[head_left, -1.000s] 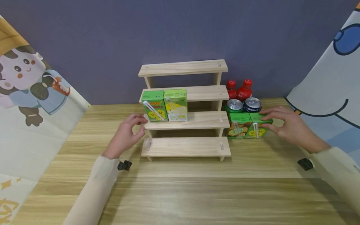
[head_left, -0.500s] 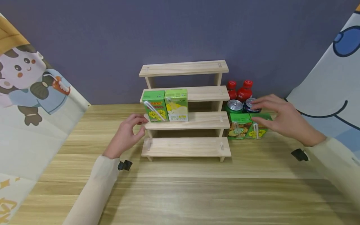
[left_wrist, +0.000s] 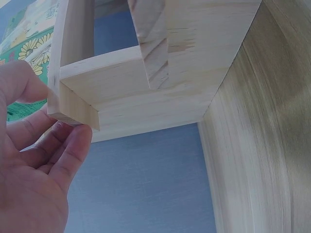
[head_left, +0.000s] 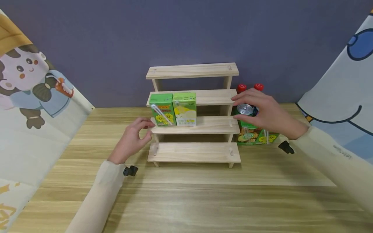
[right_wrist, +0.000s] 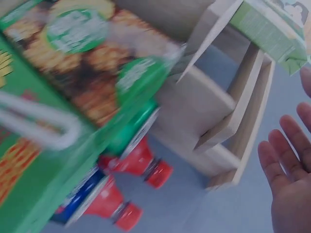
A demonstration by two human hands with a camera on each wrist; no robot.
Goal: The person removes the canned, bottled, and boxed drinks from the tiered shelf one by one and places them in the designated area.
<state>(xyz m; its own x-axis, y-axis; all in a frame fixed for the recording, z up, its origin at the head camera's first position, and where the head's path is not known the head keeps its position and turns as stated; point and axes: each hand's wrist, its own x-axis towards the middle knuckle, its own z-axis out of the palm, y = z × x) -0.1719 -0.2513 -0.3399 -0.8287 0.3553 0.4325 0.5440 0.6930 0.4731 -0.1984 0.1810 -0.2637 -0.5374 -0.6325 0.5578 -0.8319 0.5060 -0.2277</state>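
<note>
My left hand holds the left end of a shelf board on the stepped wooden rack; the left wrist view shows thumb and fingers at the board's end. Two green drink cartons stand side by side on that board, one with yellow flowers, the other pale with a pear picture. My right hand, fingers spread and holding nothing, is over the drinks right of the rack. Beneath it show a green can, a dark blue can mostly hidden, and two more green cartons, one with brown pictures.
Two red-capped bottles stand behind the cans, close to the grey-blue back wall. The rack stands on a wood-grain table. Printed cartoon panels rise at the left and right.
My right hand has left the flowered carton on the right and moved left and up, over the cans towards the rack. My left hand has stayed on the shelf board.
</note>
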